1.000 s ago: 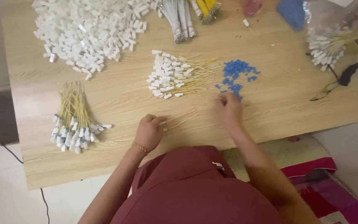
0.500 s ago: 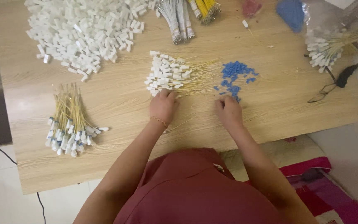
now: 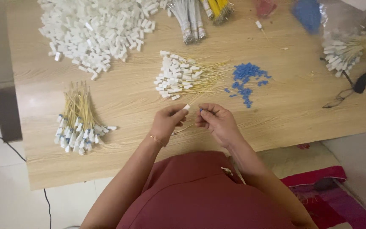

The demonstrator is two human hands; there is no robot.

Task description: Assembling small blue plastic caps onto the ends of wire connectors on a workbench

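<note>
My left hand [image 3: 167, 122] pinches a thin yellow wire with a white connector [image 3: 186, 107] at its tip, held just above the wooden table [image 3: 128, 101]. My right hand [image 3: 217, 121] is close beside it, fingertips closed on a small blue piece [image 3: 201, 111]. Just beyond both hands lies a pile of yellow wires with white connectors [image 3: 178, 77]. A scatter of small blue pieces [image 3: 245, 80] lies to the right of that pile.
A large heap of white connectors [image 3: 94, 29] fills the far left. A bundle of wires with white and blue ends [image 3: 78, 123] lies at the left. Grey and yellow wire bundles [image 3: 191, 17], a clear bag of wires [image 3: 344, 46] and glasses [image 3: 339, 99] sit at the back and right.
My left hand reached to the white-connector wire pile and came back holding one wire. My right hand left the blue pieces with one and moved in to meet the left.
</note>
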